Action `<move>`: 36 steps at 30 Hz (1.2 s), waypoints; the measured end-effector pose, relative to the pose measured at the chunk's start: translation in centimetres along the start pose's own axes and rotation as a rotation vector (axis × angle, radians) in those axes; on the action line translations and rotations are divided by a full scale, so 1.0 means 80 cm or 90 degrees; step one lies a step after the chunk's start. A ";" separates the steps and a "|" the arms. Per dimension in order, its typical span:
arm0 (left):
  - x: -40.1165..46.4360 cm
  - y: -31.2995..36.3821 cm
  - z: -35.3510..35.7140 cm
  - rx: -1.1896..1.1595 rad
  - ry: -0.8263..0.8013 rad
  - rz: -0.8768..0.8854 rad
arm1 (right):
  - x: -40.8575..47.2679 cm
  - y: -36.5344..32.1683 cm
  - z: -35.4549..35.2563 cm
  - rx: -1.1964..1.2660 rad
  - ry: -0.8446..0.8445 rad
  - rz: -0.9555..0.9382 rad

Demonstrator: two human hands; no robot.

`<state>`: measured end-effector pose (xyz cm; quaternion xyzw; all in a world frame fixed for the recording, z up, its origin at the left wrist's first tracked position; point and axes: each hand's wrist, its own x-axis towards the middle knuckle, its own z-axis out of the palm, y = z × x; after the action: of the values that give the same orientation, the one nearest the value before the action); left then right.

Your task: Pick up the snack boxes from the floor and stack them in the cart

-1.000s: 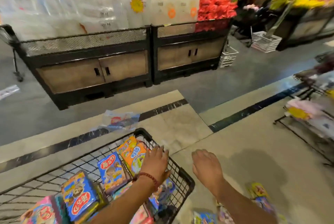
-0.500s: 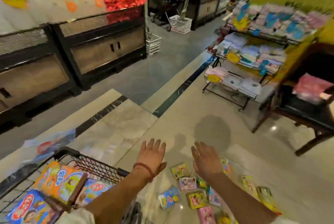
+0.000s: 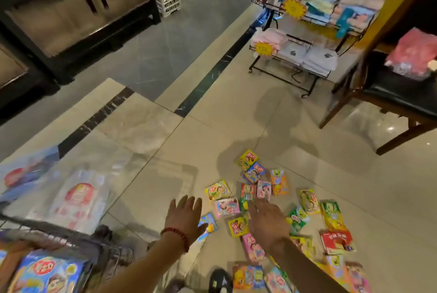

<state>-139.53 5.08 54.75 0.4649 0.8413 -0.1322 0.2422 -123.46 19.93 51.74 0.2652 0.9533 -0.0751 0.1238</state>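
Both our hands are out over the floor, palms down, fingers straight and spread, holding nothing. Our left hand (image 3: 183,215), with a red bead bracelet (image 3: 176,236) on its wrist, hangs above a blue snack box (image 3: 208,224) at the near left edge of the scatter. Our right hand (image 3: 268,221) reaches over the middle of the snack boxes (image 3: 264,198), its fingertips above a green and red one; whether they touch it we cannot tell from this angle.

The boxes lie loose on the pale tiled floor (image 3: 236,115), yellow, pink, orange, green and red, some overlapping, spreading from just ahead of our hands down to the lower right edge. A dark shoe (image 3: 218,281) shows at the bottom, just beside the nearest boxes.

At lower left sits the wire cart (image 3: 71,243), blurred, with a blue box (image 3: 49,273) already inside. Further off, a black wire rack (image 3: 295,56) carries folded packs, and a dark wooden chair (image 3: 390,93) stands to the right.
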 end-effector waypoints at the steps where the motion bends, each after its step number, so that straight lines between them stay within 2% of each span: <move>1: 0.020 0.004 0.016 -0.006 -0.018 -0.002 | 0.010 0.007 0.023 -0.003 -0.006 0.000; 3: 0.063 0.007 0.073 -0.017 -0.007 0.005 | 0.031 0.020 0.075 -0.007 -0.016 -0.003; 4: 0.082 0.008 0.094 -0.015 -0.069 0.004 | 0.042 0.026 0.104 -0.015 -0.027 0.004; 10: 0.207 0.010 0.269 -0.017 -0.115 -0.004 | 0.116 0.061 0.305 -0.040 -0.169 0.037; 17: 0.324 -0.003 0.457 0.020 -0.163 -0.003 | 0.171 0.083 0.484 -0.054 -0.294 0.043; 20: 0.357 -0.007 0.524 0.019 -0.185 -0.020 | 0.185 0.091 0.562 -0.060 -0.317 0.046; 22: 0.373 -0.009 0.563 0.030 -0.186 -0.026 | 0.193 0.094 0.609 -0.087 -0.297 0.029; 24: 0.388 -0.011 0.600 0.043 -0.177 -0.040 | 0.201 0.095 0.644 -0.092 -0.329 0.025; 27: 0.407 -0.018 0.641 0.032 -0.155 -0.073 | 0.209 0.100 0.695 -0.096 -0.315 0.030; 31: 0.421 -0.026 0.672 -0.062 -0.144 -0.096 | 0.220 0.108 0.713 -0.147 -0.283 -0.035; 33: 0.426 -0.032 0.683 -0.118 -0.120 -0.090 | 0.224 0.110 0.715 -0.158 -0.296 -0.035; 36: 0.425 -0.033 0.691 -0.173 -0.119 -0.083 | 0.223 0.111 0.723 -0.186 -0.253 -0.053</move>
<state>-141.34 3.36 -10.14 0.3583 0.8534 -0.0755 0.3708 -122.25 24.06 -9.26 0.1847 0.9210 0.0080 0.3429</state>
